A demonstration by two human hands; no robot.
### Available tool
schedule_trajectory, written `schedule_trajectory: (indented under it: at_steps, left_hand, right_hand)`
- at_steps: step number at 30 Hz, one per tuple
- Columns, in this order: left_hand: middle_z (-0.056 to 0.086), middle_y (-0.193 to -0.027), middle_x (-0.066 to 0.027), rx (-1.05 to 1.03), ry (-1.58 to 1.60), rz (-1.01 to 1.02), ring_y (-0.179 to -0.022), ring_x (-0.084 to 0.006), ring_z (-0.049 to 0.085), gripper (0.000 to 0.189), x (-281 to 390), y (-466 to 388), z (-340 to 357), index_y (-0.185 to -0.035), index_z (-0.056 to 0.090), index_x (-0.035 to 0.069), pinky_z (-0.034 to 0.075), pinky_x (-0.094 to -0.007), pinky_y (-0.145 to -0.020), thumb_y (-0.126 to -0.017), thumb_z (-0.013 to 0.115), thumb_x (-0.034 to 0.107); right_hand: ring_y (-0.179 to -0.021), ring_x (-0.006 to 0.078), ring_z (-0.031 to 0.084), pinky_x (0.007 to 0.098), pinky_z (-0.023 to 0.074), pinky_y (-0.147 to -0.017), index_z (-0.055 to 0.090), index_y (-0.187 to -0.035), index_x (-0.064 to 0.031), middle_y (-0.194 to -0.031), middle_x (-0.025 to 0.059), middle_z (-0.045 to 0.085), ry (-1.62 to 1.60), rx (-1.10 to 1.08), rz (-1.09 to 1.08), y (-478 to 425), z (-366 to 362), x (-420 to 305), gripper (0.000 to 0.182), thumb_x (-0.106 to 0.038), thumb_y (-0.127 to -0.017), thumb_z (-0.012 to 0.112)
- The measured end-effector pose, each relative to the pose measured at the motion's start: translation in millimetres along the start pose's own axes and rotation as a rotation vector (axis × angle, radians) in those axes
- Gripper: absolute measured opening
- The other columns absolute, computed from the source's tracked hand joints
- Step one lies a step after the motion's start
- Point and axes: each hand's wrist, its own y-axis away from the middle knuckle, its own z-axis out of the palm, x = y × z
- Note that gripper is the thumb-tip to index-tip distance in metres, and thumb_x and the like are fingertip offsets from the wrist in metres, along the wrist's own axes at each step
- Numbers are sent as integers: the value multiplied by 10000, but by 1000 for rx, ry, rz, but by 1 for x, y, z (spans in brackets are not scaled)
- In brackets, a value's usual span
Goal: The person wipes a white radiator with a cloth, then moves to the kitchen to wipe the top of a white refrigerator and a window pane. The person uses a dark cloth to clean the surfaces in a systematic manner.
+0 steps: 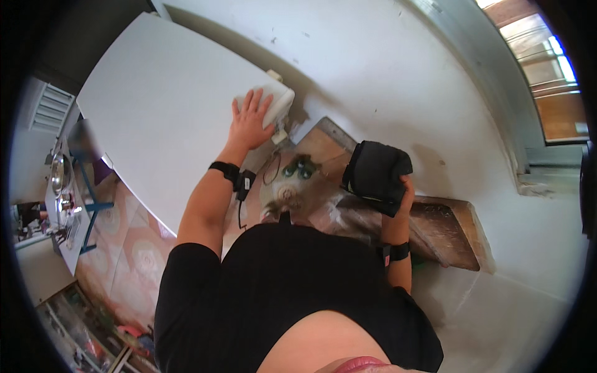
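My left hand (251, 119) lies palm down with fingers spread on the near right corner of a large, smooth white panel (163, 107), which looks like a table top. In my right hand (407, 193) is a folded black cloth item (380, 172), held up in front of the wall; its far side hides most of my fingers. A black strap with a small box and a cable is around my left wrist, and another black strap is around my right wrist.
Pale fittings (280, 136) stick out at the panel's corner. Brown boards (447, 228) lean by the white wall (419, 93). Green-and-dark round objects (300, 168) are on the patterned floor (140, 261). At the left stand a cluttered counter (70, 233) and a blue metal frame (91, 205).
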Motion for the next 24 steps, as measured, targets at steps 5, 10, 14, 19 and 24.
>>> schedule_trajectory:
  at_steps: [5, 10, 14, 19, 24]
  left_hand:
    - [210, -1610, -91, -15, -41, -30, -1490, -293, 170, 765, 11, 1, -11, -1526, 301, 216, 109, -568, -1193, -849, 622, 370]
    - [216, -1607, -84, -42, -53, -56, -1494, -297, 155, 778, 13, -7, -18, -1528, 299, 233, 93, -557, -1207, -843, 650, 344]
    - [181, -1619, -79, -120, -72, -83, -1502, -280, 129, 792, 15, -6, -18, -1542, 259, 230, 78, -555, -1212, -860, 635, 375]
    - [136, -1628, -98, -156, -75, -72, -1508, -304, 86, 844, 13, -3, -20, -1560, 202, 188, 75, -587, -1198, -866, 614, 433]
    - [119, -1629, -138, -207, -14, -39, -1512, -329, 46, 910, 15, -6, -24, -1565, 190, 162, 36, -617, -1177, -849, 609, 537]
  right_hand:
    - [-1028, 357, 634, 500, 518, -941, 607, -1222, -19, -1169, 167, 655, -71, 125, 129, -11, -109, 23, 392, -245, -908, 540]
    - [-1049, 345, 624, 511, 508, -951, 591, -1249, -27, -1195, 147, 645, 5, 148, 266, -31, -49, 29, 421, -290, -923, 545]
    - [-1136, 333, 602, 475, 471, -1016, 571, -1297, -40, -1265, 144, 624, 20, -52, 300, -64, -31, 27, 456, -313, -933, 531]
    - [-1155, 334, 598, 485, 464, -1026, 557, -1320, -49, -1295, 140, 615, 393, -194, 12, -46, 49, 16, 490, -355, -940, 506]
    - [-1188, 335, 584, 493, 453, -1040, 548, -1336, -52, -1319, 143, 604, 134, -107, 252, -97, 56, 8, 511, -379, -949, 482]
